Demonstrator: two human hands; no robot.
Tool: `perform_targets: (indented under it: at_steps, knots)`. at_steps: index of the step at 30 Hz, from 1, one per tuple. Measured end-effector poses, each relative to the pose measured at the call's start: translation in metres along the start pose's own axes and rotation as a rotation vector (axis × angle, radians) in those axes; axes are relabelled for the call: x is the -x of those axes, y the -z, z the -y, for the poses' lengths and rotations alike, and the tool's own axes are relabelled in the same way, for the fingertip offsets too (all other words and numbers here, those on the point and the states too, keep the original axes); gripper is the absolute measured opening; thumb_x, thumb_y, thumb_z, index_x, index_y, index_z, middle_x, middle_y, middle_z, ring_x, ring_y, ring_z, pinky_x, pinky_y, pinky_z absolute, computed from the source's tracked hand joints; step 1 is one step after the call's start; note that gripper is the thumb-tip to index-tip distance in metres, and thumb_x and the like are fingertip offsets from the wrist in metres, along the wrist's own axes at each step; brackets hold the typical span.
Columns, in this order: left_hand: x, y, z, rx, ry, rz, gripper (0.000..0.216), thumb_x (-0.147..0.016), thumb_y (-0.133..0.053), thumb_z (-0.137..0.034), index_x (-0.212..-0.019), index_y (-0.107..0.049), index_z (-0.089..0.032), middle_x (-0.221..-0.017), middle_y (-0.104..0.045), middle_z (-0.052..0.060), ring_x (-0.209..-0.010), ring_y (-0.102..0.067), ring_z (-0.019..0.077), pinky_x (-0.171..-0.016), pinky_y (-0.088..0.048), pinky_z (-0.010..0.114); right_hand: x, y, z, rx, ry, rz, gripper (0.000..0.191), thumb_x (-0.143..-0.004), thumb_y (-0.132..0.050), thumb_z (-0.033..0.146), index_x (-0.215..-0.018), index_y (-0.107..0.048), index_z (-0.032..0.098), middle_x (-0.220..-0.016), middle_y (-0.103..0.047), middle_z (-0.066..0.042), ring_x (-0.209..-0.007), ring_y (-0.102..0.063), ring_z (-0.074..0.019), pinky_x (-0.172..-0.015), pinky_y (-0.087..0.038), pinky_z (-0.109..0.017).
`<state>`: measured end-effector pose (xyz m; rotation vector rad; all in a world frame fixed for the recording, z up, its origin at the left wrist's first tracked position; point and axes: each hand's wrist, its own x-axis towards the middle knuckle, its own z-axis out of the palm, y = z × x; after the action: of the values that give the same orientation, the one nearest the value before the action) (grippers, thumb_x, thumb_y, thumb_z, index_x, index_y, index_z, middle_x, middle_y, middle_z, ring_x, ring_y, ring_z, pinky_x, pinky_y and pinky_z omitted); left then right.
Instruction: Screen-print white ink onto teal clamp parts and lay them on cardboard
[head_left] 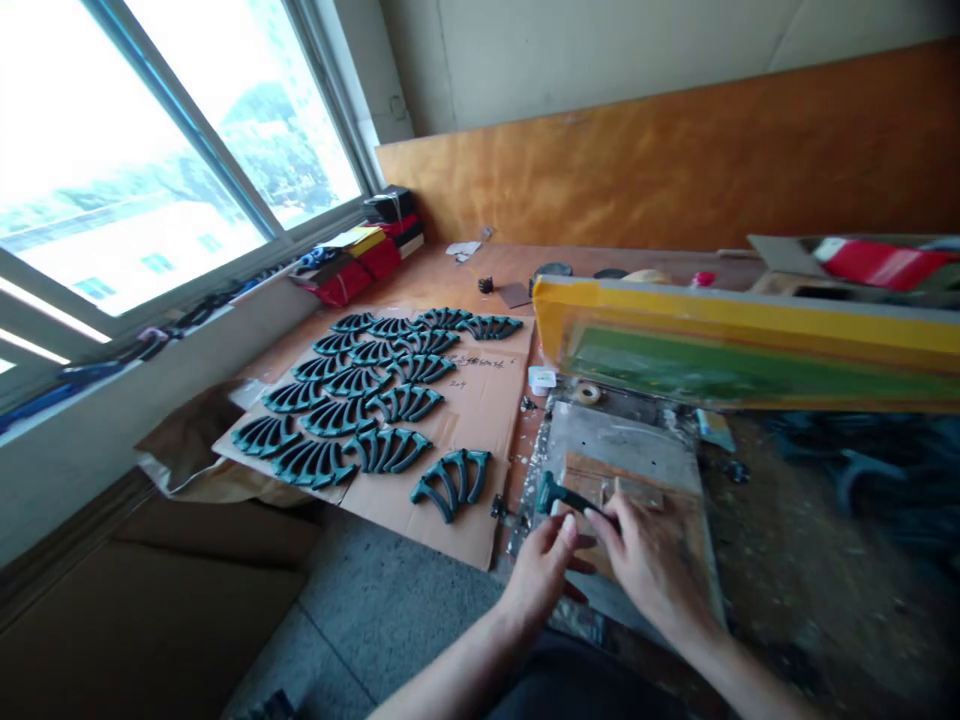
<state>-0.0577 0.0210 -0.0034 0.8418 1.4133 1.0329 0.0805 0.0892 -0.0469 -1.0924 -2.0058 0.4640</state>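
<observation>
See at left a wide metal-framed window, above a reddish-brown tabletop. Face a long orange-brown wooden board along the wall. Note on the tabletop a flat tan cardboard sheet with handwritten marks, and at right a long yellow-framed screen with a green panel, tilted up. Find across the cardboard rows of dark green curved handles in fans, one fan lying apart near the close edge. Have beneath the screen a flat grey plate with a worn brown plank on top. Have left hand and right hand close together over the plate. Hold between right thumb and fingers a single dark green handle with a wide head, head toward the cardboard; cannot tell whether left thumb and fingers, just below, touch or grip it. See past the plate's far edge a small white box and a pale ring-shaped roll.
</observation>
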Motion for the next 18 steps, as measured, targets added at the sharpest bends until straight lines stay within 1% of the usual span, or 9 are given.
perform_targets:
  at_steps: [2,4,6,7,9,11,13,16,18]
  knots:
    - [0.001,0.01,0.01,0.084,-0.081,-0.232,0.053,-0.078,-0.052,-0.067,-0.089,-0.058,-0.015,-0.08,-0.065,0.006,-0.067,-0.063,0.0166,-0.047,-0.047,0.021,0.001,-0.018,0.035,0.012,0.158,-0.002,0.02,-0.096,-0.039,0.035,-0.081,-0.046,0.024,-0.077,-0.059,-0.007,-0.074,-0.058,-0.0242,-0.068,-0.045,-0.037]
    - [0.001,0.035,0.015,0.091,-0.125,-0.429,0.051,-0.075,-0.055,-0.068,-0.075,-0.052,-0.017,-0.065,-0.058,0.001,-0.057,-0.059,0.014,-0.046,-0.046,0.021,-0.003,-0.036,0.06,-0.02,0.289,0.077,0.016,-0.095,-0.041,0.031,-0.084,-0.049,0.024,-0.083,-0.059,-0.008,-0.081,-0.057,-0.0247,-0.073,-0.046,-0.038]
    - [0.002,0.073,0.022,0.052,-0.106,-0.578,0.052,-0.073,-0.053,-0.071,-0.075,-0.049,-0.019,-0.06,-0.055,-0.002,-0.052,-0.058,0.0139,-0.045,-0.045,0.022,-0.014,-0.053,0.071,-0.068,0.365,0.178,0.011,-0.094,-0.045,0.031,-0.093,-0.053,0.023,-0.09,-0.06,-0.007,-0.088,-0.057,-0.0244,-0.079,-0.047,-0.039]
    - [0.003,0.094,0.027,0.002,-0.067,-0.65,0.053,-0.076,-0.047,-0.072,-0.078,-0.049,-0.019,-0.061,-0.056,-0.001,-0.052,-0.06,0.0147,-0.045,-0.046,0.023,-0.022,-0.062,0.072,-0.077,0.382,0.219,0.012,-0.094,-0.047,0.031,-0.098,-0.054,0.022,-0.093,-0.061,-0.007,-0.09,-0.056,-0.0243,-0.081,-0.046,-0.039]
    - [0.005,0.135,0.038,-0.143,0.06,-0.78,0.054,-0.083,-0.031,-0.07,-0.085,-0.049,-0.019,-0.065,-0.06,0.001,-0.055,-0.064,0.0165,-0.047,-0.048,0.025,-0.04,-0.08,0.069,-0.051,0.386,0.27,0.016,-0.093,-0.05,0.03,-0.105,-0.056,0.021,-0.096,-0.062,-0.008,-0.094,-0.056,-0.0245,-0.084,-0.046,-0.039]
    - [0.006,0.167,0.049,-0.278,0.187,-0.834,0.055,-0.089,-0.02,-0.064,-0.089,-0.051,-0.019,-0.069,-0.064,0.004,-0.058,-0.066,0.0179,-0.049,-0.049,0.026,-0.057,-0.099,0.065,0.004,0.371,0.319,0.02,-0.092,-0.051,0.029,-0.108,-0.059,0.02,-0.097,-0.063,-0.008,-0.095,-0.056,-0.0248,-0.084,-0.046,-0.038]
    - [0.005,0.188,0.054,-0.364,0.267,-0.824,0.056,-0.09,-0.02,-0.06,-0.086,-0.055,-0.018,-0.066,-0.065,0.007,-0.057,-0.066,0.0202,-0.049,-0.049,0.028,-0.069,-0.116,0.064,0.077,0.341,0.398,0.025,-0.092,-0.051,0.03,-0.112,-0.061,0.019,-0.1,-0.064,-0.009,-0.099,-0.056,-0.0253,-0.085,-0.045,-0.037]
    - [-0.003,0.2,0.05,-0.484,0.312,-0.775,0.056,-0.09,-0.025,-0.059,-0.078,-0.06,-0.017,-0.057,-0.065,0.009,-0.053,-0.065,0.0233,-0.053,-0.049,0.032,-0.078,-0.138,0.067,0.166,0.281,0.504,0.032,-0.092,-0.052,0.033,-0.119,-0.06,0.018,-0.103,-0.065,-0.011,-0.102,-0.057,-0.0264,-0.083,-0.045,-0.036]
    - [-0.008,0.204,0.043,-0.564,0.327,-0.741,0.057,-0.09,-0.027,-0.057,-0.072,-0.062,-0.017,-0.055,-0.065,0.01,-0.054,-0.066,0.0247,-0.059,-0.05,0.033,-0.079,-0.148,0.07,0.187,0.251,0.537,0.033,-0.091,-0.053,0.034,-0.118,-0.062,0.017,-0.101,-0.066,-0.013,-0.1,-0.059,-0.0268,-0.081,-0.046,-0.035]
